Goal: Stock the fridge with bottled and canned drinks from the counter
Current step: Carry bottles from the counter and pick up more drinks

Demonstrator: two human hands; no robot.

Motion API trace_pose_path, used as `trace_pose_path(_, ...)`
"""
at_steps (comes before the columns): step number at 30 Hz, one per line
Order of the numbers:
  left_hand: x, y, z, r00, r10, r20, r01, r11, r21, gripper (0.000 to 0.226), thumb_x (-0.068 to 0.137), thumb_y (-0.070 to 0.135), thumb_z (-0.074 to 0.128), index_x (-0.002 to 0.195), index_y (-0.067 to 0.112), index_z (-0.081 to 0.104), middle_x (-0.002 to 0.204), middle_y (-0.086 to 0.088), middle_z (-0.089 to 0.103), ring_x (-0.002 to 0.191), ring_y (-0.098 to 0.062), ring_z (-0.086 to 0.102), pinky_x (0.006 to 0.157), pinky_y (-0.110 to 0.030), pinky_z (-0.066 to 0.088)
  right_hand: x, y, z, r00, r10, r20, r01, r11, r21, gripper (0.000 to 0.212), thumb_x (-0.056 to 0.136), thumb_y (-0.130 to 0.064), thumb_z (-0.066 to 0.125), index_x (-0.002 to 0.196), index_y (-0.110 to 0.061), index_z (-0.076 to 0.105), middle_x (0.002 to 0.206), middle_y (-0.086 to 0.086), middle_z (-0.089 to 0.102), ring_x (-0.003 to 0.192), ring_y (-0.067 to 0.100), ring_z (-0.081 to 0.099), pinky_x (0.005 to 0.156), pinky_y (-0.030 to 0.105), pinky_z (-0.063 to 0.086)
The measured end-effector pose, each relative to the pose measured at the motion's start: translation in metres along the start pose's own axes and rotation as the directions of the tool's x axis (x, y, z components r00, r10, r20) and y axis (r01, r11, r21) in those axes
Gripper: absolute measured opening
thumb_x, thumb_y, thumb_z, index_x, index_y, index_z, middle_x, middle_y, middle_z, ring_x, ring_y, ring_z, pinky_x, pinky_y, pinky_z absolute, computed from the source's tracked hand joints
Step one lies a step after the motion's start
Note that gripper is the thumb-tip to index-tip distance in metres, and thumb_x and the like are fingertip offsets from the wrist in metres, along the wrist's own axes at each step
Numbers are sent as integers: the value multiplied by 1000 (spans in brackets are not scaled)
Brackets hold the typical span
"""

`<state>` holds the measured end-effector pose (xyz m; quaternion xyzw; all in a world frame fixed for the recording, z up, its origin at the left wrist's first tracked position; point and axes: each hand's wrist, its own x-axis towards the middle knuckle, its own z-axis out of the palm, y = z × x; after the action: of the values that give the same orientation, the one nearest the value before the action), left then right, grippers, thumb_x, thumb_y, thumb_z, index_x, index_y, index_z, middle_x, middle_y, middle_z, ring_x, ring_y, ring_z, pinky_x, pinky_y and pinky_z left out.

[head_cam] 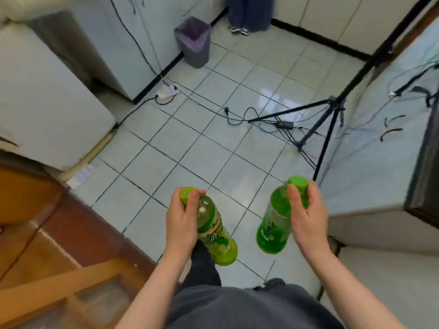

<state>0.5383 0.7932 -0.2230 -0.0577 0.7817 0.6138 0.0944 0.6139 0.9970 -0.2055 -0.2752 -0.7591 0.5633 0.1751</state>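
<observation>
Tiled floor (190, 150) below. Left hand (183, 217) grips the yellowish bottle (218, 238) at its neck, right hand (306, 214) the greener bottle (273, 229) likewise. Both look full, so probably heavy and slick.

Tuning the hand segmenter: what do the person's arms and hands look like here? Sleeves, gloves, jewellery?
The left hand and right hand are bare: no gloves, no rings visible, and no watch or band at either wrist. Both forearms are uncovered down to the frame's lower edge, so no sleeves show. There are no cables or markings on them. Below them is a dark grey garment.
</observation>
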Motion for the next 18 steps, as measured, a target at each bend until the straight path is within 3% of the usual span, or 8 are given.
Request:
trace_pose_path(3,44,-2,-69,996,8,-94,-8,1000,-8,34,85,49,46,95,21,63,87,27,62,81,8,58,65,-4,41,21,-28,80,996,-49,80,48,999,12,11,88,-39,49,87,-30,55,78,-15,58,71,1,52,63,13,41)
trace_pose_path(6,88,-1,-134,980,40,-197,-43,999,-11,36,85,46,47,97,15,62,83,16,64,78,8,58,62,-3,41,40,-58,158,983,-107,148,105,994,22,20,92,-38,51,93,-20,59,84,-7,60,77,7,55,67,20,45)
trace_pose_path(10,132,8,-203,944,68,-322,-71,997,5,42,83,49,47,101,14,62,86,10,62,77,6,57,64,-8,41,58,-102,244,957,-179,230,167,983,69,27,88,-38,51,96,-13,60,86,-10,60,76,-4,53,64,9,43)
trace_pose_path(13,153,11,-244,907,65,-417,-82,996,-22,39,85,48,48,102,16,62,91,14,65,83,5,59,67,-9,44,73,-129,297,925,-232,300,218,973,81,35,84,-48,49,97,-17,60,89,-8,62,79,-1,55,65,9,44)
trace_pose_path(18,193,-3,-292,839,-20,-544,-34,995,-90,35,88,43,54,102,12,61,88,14,63,80,7,59,66,-7,43,107,-150,389,847,-250,468,237,967,88,18,88,-34,53,94,-20,61,84,-8,61,76,3,55,66,15,45)
